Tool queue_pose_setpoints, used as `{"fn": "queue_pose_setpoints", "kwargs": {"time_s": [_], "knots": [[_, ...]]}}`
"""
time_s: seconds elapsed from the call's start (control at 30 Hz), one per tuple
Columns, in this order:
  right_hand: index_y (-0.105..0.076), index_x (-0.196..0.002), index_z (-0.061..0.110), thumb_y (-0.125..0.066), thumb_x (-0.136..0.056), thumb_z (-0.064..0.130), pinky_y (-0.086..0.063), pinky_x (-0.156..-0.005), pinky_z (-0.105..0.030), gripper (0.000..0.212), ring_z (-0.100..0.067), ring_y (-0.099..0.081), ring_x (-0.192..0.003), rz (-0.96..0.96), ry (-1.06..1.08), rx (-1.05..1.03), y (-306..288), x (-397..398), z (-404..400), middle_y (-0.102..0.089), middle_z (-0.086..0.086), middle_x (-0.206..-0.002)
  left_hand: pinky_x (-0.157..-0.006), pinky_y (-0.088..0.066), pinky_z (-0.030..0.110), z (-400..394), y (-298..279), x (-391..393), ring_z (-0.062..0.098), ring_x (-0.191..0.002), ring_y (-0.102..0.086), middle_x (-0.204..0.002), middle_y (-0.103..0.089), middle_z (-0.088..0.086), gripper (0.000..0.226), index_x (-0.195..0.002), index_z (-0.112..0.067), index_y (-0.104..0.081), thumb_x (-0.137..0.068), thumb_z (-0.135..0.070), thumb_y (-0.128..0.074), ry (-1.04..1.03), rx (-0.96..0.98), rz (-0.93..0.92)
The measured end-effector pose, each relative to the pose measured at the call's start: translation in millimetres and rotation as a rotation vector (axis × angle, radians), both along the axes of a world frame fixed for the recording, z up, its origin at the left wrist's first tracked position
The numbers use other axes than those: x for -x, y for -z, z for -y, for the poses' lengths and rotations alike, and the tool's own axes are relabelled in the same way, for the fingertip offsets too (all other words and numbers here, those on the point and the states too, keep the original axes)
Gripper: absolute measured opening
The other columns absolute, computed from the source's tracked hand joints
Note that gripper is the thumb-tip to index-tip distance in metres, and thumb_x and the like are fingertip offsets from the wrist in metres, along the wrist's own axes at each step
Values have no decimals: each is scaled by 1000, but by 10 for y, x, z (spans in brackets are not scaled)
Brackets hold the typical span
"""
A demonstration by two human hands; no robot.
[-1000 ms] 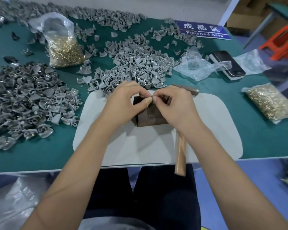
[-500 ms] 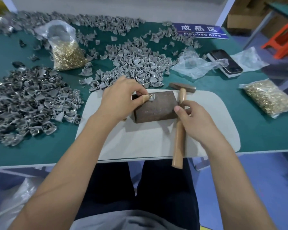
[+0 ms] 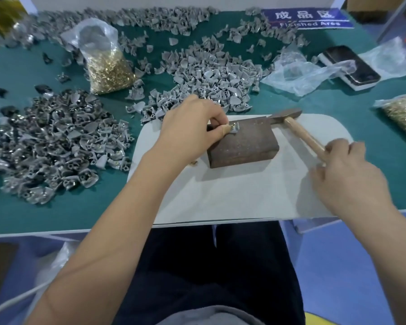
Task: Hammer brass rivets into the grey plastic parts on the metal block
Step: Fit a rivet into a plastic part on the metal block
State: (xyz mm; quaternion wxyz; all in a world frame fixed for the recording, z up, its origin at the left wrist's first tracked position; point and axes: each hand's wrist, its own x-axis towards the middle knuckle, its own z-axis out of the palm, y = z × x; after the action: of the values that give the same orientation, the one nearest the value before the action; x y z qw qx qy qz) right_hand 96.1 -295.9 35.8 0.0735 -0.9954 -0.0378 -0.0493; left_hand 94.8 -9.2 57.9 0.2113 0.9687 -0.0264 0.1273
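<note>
My left hand [image 3: 192, 130] pinches the grey plastic part [image 3: 234, 129] on the metal block [image 3: 243, 144] — right hand [image 3: 347, 177] grips the hammer [image 3: 298, 129] — I want short square taps clear of my fingertips

Right hand [image 3: 347, 174] apparently grips hammer [image 3: 298, 130].

One readable sign at the far right of the table.
A blue sign [image 3: 307, 18] is lying flat on the green table top [image 3: 314, 106], showing white Chinese characters "成品区" above smaller white English words, "Finished Area". Nothing else is showing legible text.
</note>
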Motion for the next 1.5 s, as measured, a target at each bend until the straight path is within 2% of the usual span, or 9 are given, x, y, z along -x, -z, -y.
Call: {"fn": "queue_pose_setpoints", "kwargs": {"time_s": [0.1, 0.17, 0.4, 0.53, 0.7, 0.83, 0.93, 1.03, 1.5], "knots": [[-44, -138, 29, -45, -103, 43, -41, -61, -42, 37, -37, -52, -72, -42, -87, -65, -132, -122, 190, -57, -11, -101, -61, -31, 25, -8, 38, -23, 7, -95, -45, -79, -56, -24, 12, -90, -39, -70, -92, -50, -67, 6, -3, 29], [-47, -132, 46, -42, -103, 50, -43, -60, -37, 30, -13, -57, -74, -84, -121, -279, -283, -163, 261, -62, 6, -86, -63, -35, 27, -22, 76, -43, 7, -96, -46, -81, -57, -26, 13, -92, -39, -71, -92, -51, -67, 14, 23, 36], [-51, -112, 28, -48, -105, 22, -48, -66, -37, 10, -13, -56, -68, -278, -373, -734, -433, -90, -2, -69, 9, -88, -77, -49, 40, -64, 253, -72, 9, -94, -49, -88, -64, -17, 7, -89, -36, -74, -89, -44, -73, 60, 263, 101], [-57, -110, 39, -43, -104, 54, -45, -62, -37, 21, -12, -56, -65, -136, -372, -470, -464, -150, -117, -63, 10, -72, -81, -48, 42, -92, 334, -105, 11, -90, -51, -88, -62, -16, 7, -89, -34, -72, -88, -41, -74, 97, 314, 116], [-59, -87, 33, -43, -104, 40, -47, -58, -29, 25, -10, -59, -67, -222, -407, -483, -525, -202, -296, -65, 16, -76, -81, -45, 32, -114, 377, -125, 7, -87, -51, -86, -62, -18, 12, -97, -33, -74, -88, -41, -75, 107, 328, 154], [-56, -110, 36, -48, -103, 44, -46, -58, -28, 14, -9, -57, -60, -214, -347, -543, -523, -259, -340, -68, 10, -74, -80, -46, 32, -97, 388, -103, 2, -88, -49, -86, -61, -20, 10, -96, -35, -74, -89, -41, -75, 103, 361, 164], [-50, -133, 53, -40, -103, 52, -50, -74, -35, 31, -9, -64, -86, -149, -371, -425, -546, -272, -355, -68, 19, -89, -81, -48, 40, -72, 409, -96, 9, -91, -52, -88, -63, -16, 6, -93, -34, -75, -89, -39, -76, 90, 381, 156], [-51, -130, 52, -38, -105, 47, -43, -66, -31, 29, -6, -58, -80, -113, -410, -383, -562, -285, -412, -58, 33, -82, -79, -47, 37, -75, 422, -100, 8, -91, -52, -85, -61, -17, 5, -93, -36, -77, -88, -39, -77, 74, 414, 157], [-45, -143, 54, -41, -108, 41, -54, -80, -46, 38, -18, -61, -85, -16, -374, -492, -455, -221, -526, -70, 12, -99, -81, -48, 43, -91, 361, -85, 12, -88, -50, -74, -60, -16, 3, -86, -38, -78, -86, -42, -78, 67, 459, 100]]}}
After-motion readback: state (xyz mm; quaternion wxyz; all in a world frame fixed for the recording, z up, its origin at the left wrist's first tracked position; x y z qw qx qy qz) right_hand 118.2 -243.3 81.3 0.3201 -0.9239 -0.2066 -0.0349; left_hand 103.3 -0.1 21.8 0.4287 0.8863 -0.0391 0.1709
